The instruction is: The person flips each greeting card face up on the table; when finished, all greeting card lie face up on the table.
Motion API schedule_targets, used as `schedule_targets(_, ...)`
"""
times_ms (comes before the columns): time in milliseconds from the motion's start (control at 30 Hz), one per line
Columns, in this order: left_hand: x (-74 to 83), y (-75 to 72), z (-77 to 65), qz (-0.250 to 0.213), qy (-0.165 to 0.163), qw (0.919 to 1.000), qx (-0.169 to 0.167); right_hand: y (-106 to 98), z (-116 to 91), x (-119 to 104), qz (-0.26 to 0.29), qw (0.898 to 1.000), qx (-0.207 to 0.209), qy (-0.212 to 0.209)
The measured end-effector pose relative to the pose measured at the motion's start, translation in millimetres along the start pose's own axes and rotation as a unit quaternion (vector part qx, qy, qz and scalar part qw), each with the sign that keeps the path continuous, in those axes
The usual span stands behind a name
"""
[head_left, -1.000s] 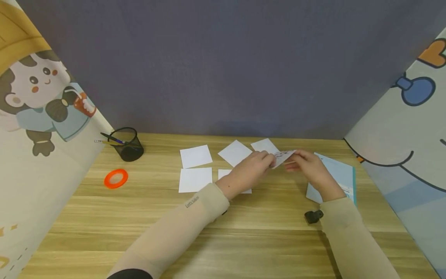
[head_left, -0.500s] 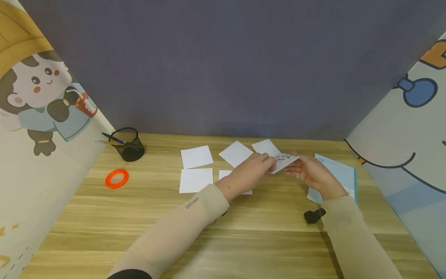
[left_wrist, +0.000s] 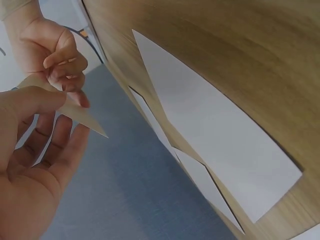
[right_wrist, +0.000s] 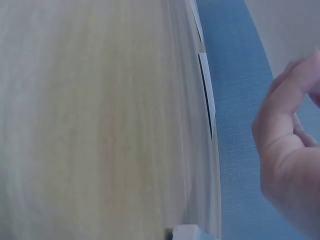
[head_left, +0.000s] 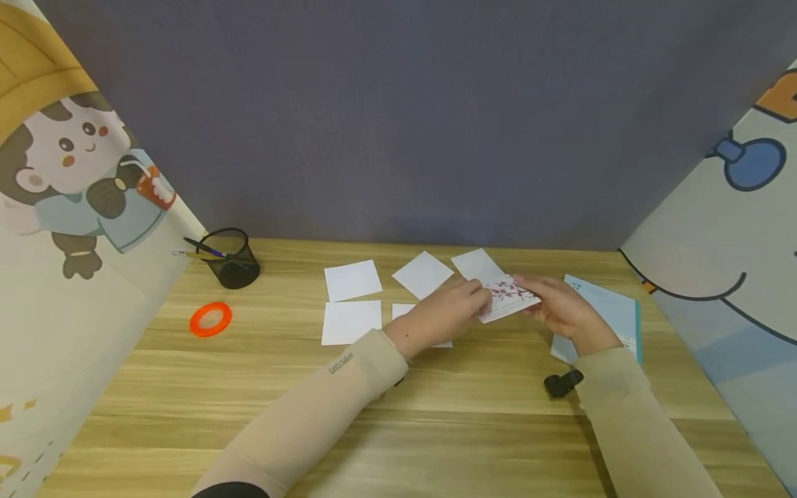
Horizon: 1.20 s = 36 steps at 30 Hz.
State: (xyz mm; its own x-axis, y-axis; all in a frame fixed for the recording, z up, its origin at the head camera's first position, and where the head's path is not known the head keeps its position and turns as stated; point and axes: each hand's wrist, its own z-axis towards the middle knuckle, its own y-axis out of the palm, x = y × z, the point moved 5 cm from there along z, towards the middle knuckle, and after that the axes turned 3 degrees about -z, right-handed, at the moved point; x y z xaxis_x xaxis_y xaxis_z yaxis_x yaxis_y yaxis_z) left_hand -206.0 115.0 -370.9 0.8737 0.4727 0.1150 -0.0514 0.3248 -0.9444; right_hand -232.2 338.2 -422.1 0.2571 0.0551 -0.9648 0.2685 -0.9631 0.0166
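Between my hands, above the table, is a white card printed with red blossoms on branches (head_left: 513,294). My left hand (head_left: 451,308) pinches its left end; in the left wrist view, the thumb lies on one face and the fingers are behind the other. At the opposite end my right hand (head_left: 563,308) holds the card's upper right edge, thumb on top, its other fingers partly hidden. Several blank white cards, among them an upper left card (head_left: 353,280) and a diamond-turned card (head_left: 423,274), lie on the table. One white card (head_left: 403,310) is partly covered by my left wrist.
A light blue booklet (head_left: 607,311) lies right, partly beneath my right hand and wrist. At the back left stands a black mesh pen cup (head_left: 238,270) with pens and a pencil; an orange ring (head_left: 210,319) lies before it. A grey partition (head_left: 398,124) closes the back.
The held card has turned from nearly edge-on to show its printed face, and has come slightly lower. My right hand has shifted its hold along it. The cards on the table stay put.
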Motion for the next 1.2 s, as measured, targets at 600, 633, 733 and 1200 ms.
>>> schedule_targets(600, -3.4, 1.0, -0.5, 0.012, 0.006, 0.9997, -0.021, -8, -2, 7, -0.042, 0.998, 0.04, 0.032)
schedule_targets(633, -4.1, 1.3, -0.4, 0.009, 0.003, 0.9997, -0.022, -8, -2, 8, -0.042, 0.998, 0.04, 0.031)
schedule_targets(733, -5.8, 1.5, -0.6, 0.004, -0.005, 0.9997, -0.024, -10, -1, 10, -0.044, 0.998, 0.039, 0.03)
schedule_targets(1200, -12.3, 5.0, -2.4, -0.01, -0.066, 0.9976, -0.017, -11, -8, 12, -0.009, 0.998, 0.049, 0.033)
